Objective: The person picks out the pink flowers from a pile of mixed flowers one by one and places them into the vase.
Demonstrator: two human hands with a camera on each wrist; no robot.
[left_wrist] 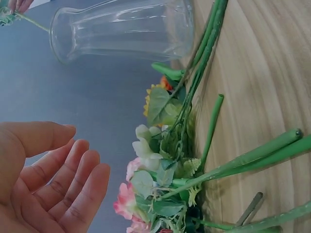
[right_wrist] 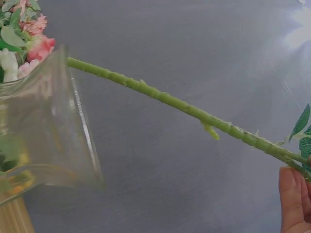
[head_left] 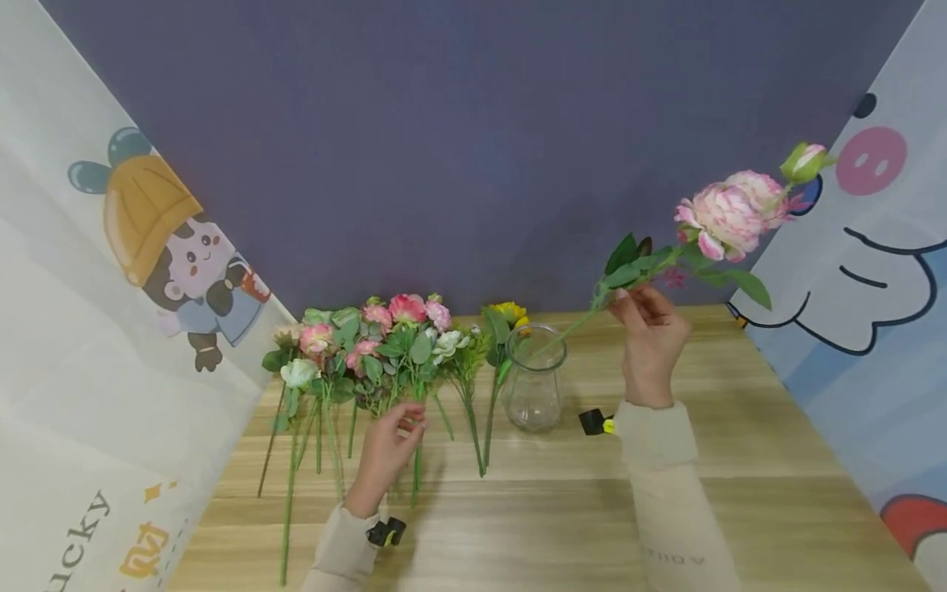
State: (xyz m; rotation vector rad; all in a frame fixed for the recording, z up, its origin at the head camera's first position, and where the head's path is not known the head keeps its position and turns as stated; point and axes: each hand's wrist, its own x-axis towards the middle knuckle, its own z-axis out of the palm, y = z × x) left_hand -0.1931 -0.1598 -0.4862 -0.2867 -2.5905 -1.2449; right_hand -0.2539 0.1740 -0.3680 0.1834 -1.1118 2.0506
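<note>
My right hand [head_left: 654, 345] pinches the stem of a pale pink peony [head_left: 732, 215] with a green bud, tilted up to the right. Its bare lower stem [right_wrist: 184, 107] slants down to the mouth of a clear glass vase [head_left: 536, 403], the tip right at the rim in the right wrist view. The vase stands upright on the wooden table. My left hand [head_left: 388, 456] hovers over the stems of the laid-out flowers, fingers loosely bent and holding nothing, as the left wrist view shows. Closest to it are green stems [left_wrist: 243, 160] and pink blooms [left_wrist: 127, 201].
Several artificial flowers lie in a row left of the vase, among them a white rose [head_left: 300, 373], a red-pink bloom [head_left: 408, 308] and a yellow flower [head_left: 510, 313]. A dark grey wall [head_left: 473, 148] rises behind the table [head_left: 547, 526]; printed curtains [head_left: 66, 329] hang at both sides.
</note>
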